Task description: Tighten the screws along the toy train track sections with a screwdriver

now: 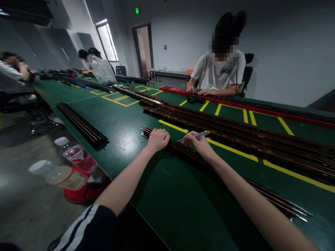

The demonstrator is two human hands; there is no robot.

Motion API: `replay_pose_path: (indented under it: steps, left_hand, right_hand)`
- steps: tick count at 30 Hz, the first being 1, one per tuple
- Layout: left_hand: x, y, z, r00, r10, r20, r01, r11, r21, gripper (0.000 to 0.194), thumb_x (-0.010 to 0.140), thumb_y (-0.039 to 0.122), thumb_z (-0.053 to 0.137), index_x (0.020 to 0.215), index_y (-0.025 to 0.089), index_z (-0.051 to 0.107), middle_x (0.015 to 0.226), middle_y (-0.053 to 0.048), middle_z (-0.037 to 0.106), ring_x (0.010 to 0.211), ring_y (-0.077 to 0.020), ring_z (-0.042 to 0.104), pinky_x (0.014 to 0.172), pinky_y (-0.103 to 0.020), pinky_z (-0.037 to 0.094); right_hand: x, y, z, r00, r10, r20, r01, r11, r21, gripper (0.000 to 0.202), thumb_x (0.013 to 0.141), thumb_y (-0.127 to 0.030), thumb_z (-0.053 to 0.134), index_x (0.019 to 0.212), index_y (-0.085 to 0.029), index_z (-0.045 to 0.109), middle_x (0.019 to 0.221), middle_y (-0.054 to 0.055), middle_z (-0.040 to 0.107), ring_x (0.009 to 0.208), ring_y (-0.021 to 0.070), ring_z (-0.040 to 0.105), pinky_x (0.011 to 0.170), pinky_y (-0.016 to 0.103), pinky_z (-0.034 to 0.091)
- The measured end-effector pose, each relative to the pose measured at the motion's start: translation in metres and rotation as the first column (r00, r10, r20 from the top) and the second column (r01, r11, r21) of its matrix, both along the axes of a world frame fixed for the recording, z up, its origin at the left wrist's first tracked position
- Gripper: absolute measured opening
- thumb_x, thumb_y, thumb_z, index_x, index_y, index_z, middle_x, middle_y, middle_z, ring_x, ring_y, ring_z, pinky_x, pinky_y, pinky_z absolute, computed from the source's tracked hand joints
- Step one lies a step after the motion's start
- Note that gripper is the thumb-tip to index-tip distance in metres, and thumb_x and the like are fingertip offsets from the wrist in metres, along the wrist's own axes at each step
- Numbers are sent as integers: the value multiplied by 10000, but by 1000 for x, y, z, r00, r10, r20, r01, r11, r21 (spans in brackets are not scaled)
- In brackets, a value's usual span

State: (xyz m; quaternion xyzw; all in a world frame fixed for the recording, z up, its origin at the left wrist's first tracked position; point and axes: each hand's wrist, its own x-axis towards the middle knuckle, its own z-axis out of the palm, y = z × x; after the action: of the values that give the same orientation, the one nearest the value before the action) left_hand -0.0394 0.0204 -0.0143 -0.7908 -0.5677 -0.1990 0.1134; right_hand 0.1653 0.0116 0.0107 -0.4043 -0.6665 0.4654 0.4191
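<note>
My left hand (158, 139) is closed over the far end of a long dark rail (274, 199) with thin copper-coloured rods along it. The rail lies slantwise on the green table (167, 188), and my right forearm hides part of it. In my right hand (198, 143) is a slim pen (202, 134), gripped between the fingers. Its pointed end is low over the rail, near my left hand; whether the tip touches the rail I cannot tell.
Many similar dark rails (235, 134) are stacked beyond my hands, beside yellow tape lines (232, 149). Another rail group (81, 123) lies left. Two bottles (62, 174) stand by the table's left edge. Across the table a person (218, 69) works at a red rail (261, 107).
</note>
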Motion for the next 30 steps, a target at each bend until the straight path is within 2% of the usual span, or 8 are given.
replay_pose_path:
  steps: [8,17,23,30]
  left_hand:
    - [0,4,-1,999,23,-33,-23,1000,1,348,901,220,351,766,192,671,844,-51,684,829,-206,595,792,-381,369]
    - [-1,6,-1,1000,10,-28,-10,1000,-7,343,893,214,354,767,191,671,856,-49,686,835,-203,597,791,-376,371]
    - [-6,10,-4,1000,1,-14,-1,1000,15,349,893,219,349,754,198,668,832,-48,683,823,-199,594,797,-372,367]
    - [-13,14,-4,1000,-9,7,9,1000,22,363,890,205,334,736,201,663,855,-49,686,826,-196,588,849,-384,359]
  right_hand:
    - [2,-7,1,1000,13,28,-15,996,89,235,821,-416,516,742,-205,582,705,16,682,662,155,616,623,278,431]
    - [6,-8,5,998,-21,53,20,1000,22,219,826,-386,499,735,-206,583,695,26,684,685,169,634,633,283,429]
    - [8,-5,4,999,24,46,-22,999,-23,248,816,-441,531,769,-207,598,758,34,707,691,166,625,621,281,436]
    - [5,-8,5,998,18,68,-17,1000,-8,240,819,-434,544,782,-207,613,818,41,719,732,168,625,638,283,442]
